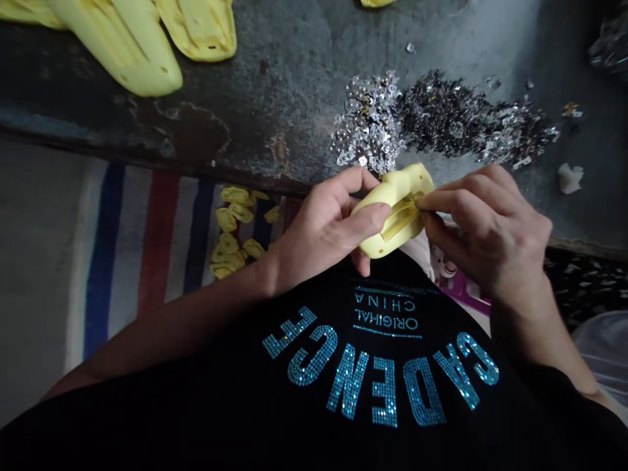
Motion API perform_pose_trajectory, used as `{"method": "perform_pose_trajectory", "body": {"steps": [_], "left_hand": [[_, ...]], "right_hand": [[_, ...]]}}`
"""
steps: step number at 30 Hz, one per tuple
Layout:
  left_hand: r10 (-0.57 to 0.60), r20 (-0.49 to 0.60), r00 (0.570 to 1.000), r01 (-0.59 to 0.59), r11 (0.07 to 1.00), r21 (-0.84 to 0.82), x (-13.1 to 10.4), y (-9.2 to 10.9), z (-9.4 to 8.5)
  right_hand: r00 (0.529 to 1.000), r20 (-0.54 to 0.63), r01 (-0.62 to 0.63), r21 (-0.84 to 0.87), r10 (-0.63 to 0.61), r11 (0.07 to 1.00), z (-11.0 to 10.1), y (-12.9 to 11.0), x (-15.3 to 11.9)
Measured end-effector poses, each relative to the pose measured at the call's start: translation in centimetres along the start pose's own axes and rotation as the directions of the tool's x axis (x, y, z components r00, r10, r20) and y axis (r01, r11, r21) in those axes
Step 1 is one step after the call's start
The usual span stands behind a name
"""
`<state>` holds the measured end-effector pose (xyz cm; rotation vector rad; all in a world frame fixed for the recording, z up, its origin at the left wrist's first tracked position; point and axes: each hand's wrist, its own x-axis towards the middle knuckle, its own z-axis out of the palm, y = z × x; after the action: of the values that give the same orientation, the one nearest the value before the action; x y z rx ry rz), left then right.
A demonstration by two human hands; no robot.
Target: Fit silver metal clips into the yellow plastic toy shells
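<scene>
A yellow plastic shell (375, 243) with a recessed inside facing up is held in front of my chest, close to the table's edge. My left hand (338, 219) grips its left end, thumb on top and fingers beneath. At the shell's right side, my right hand (483, 226) pinches with thumb and forefinger over the recess. Whatever lies between those fingertips is too small to make out. Just beyond the shell, a pile of small shiny metal pieces (373, 121) lies on the table, with a darker pile (441, 114) beside it.
Larger yellow shells (142, 59) lie on the dark metal table (294, 59) at the upper left. Below the table edge, several yellow pieces (228, 252) rest on a striped sheet (159, 242). A small white lump (570, 178) sits at the right.
</scene>
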<state>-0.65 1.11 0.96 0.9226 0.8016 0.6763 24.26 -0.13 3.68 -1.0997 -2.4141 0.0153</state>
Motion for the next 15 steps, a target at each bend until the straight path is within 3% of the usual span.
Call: {"method": "perform_pose_trajectory", "body": {"steps": [5,10,13,15], "left_hand": [[0.022,-0.002,1.000,-0.022,1.000,-0.016,0.0,-0.1,-0.1],[0.005,-0.039,0.999,-0.005,1.000,-0.010,-0.2,0.1,-0.1],[0.009,-0.057,0.998,-0.010,1.000,-0.012,-0.3,0.3,0.0],[0.017,-0.059,0.998,-0.016,1.000,0.021,-0.5,0.3,0.3]], "right_hand": [[0.998,0.051,-0.031,-0.021,0.032,0.999,-0.1,-0.7,0.0],[0.994,0.005,-0.111,0.091,0.111,0.990,-0.3,-1.5,-0.8],[0.970,-0.054,-0.225,0.181,0.238,0.957,-0.1,-1.5,-1.5],[0.924,-0.089,-0.339,0.266,0.373,0.903,0.3,-1.0,-1.7]]}}
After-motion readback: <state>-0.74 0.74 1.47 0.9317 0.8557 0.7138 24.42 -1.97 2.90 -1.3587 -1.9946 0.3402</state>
